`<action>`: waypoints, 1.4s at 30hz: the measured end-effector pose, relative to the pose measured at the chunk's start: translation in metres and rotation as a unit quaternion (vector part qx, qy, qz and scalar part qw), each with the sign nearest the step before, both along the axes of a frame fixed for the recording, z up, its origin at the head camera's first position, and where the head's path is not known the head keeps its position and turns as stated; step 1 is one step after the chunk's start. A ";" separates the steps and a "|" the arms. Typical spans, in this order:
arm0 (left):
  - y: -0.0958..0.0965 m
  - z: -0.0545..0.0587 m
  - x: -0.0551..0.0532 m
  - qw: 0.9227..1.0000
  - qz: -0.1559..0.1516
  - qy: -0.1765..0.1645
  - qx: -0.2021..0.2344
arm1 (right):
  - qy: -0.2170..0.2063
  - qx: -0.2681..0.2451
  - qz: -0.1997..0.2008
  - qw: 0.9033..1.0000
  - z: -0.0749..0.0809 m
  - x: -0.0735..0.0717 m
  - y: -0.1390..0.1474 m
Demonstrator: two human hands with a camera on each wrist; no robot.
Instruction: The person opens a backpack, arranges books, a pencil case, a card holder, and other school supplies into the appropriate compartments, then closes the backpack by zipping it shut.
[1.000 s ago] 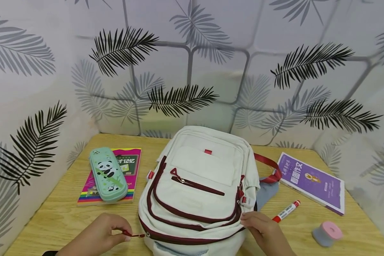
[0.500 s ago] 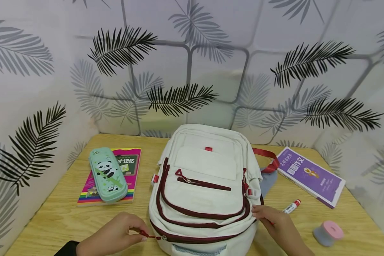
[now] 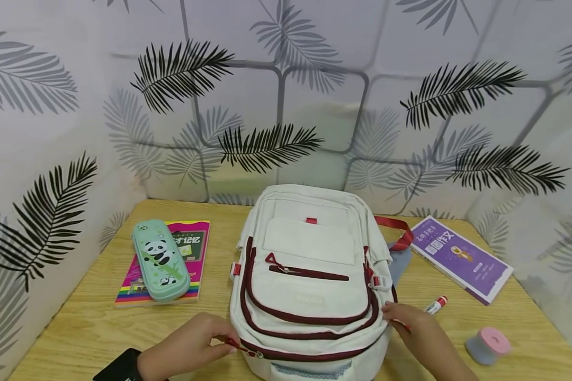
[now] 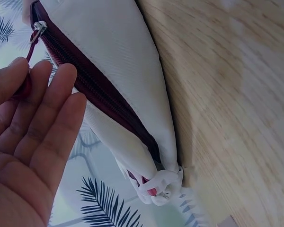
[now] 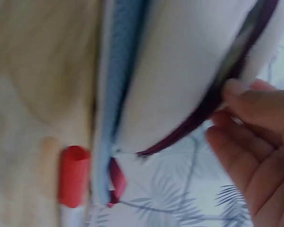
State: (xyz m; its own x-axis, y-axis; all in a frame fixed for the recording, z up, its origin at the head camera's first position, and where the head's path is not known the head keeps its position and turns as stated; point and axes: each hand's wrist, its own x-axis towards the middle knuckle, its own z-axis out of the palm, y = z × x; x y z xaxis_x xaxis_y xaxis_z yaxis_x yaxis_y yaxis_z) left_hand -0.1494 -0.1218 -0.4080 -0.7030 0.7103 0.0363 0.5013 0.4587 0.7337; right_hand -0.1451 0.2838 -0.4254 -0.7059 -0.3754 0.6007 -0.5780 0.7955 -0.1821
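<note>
A white backpack (image 3: 310, 296) with dark red zippers lies front side up on the table. At its lower left corner my left hand (image 3: 190, 344) pinches a red zipper pull (image 3: 238, 346), and the cord stretches to the metal slider (image 4: 39, 27). The zipper (image 4: 99, 90) running from that slider looks closed in the left wrist view. On the bag's right side my right hand (image 3: 421, 333) pinches the fabric edge along the same dark red zipper. Its thumb lies on the zipper tape (image 5: 210, 101) in the right wrist view, where a gap shows above.
A green panda pencil case (image 3: 162, 259) lies on a pink book (image 3: 202, 248) at left. To the right are a purple book (image 3: 462, 259), a red and white marker (image 3: 436, 305) partly behind the right hand, and a pink and grey roll-shaped object (image 3: 488, 346). A red strap loop (image 3: 402, 235) sticks out.
The backpack has slid to the right, and both hands have moved right with it, keeping their grips. The purple book has turned slightly, and more of the marker is covered.
</note>
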 end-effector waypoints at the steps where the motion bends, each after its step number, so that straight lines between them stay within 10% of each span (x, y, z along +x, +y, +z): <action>1: 0.000 0.000 0.000 1.000 0.001 0.001 -0.001 | -0.007 0.015 -0.006 1.000 0.004 0.003 -0.003; 8: 0.004 0.003 -0.001 1.000 -0.007 0.019 0.009 | -0.095 0.072 0.026 0.993 0.036 0.028 -0.048; 13: 0.009 0.007 -0.001 0.999 -0.004 0.024 0.030 | -0.196 0.150 0.126 0.961 0.040 0.026 -0.086; 20: 0.014 0.005 -0.001 0.998 0.001 0.014 0.068 | -0.257 0.188 0.118 0.940 0.038 0.022 -0.107; 42: -0.013 0.000 -0.002 0.987 0.125 -0.050 0.089 | -0.190 0.052 0.118 0.973 0.040 0.028 -0.100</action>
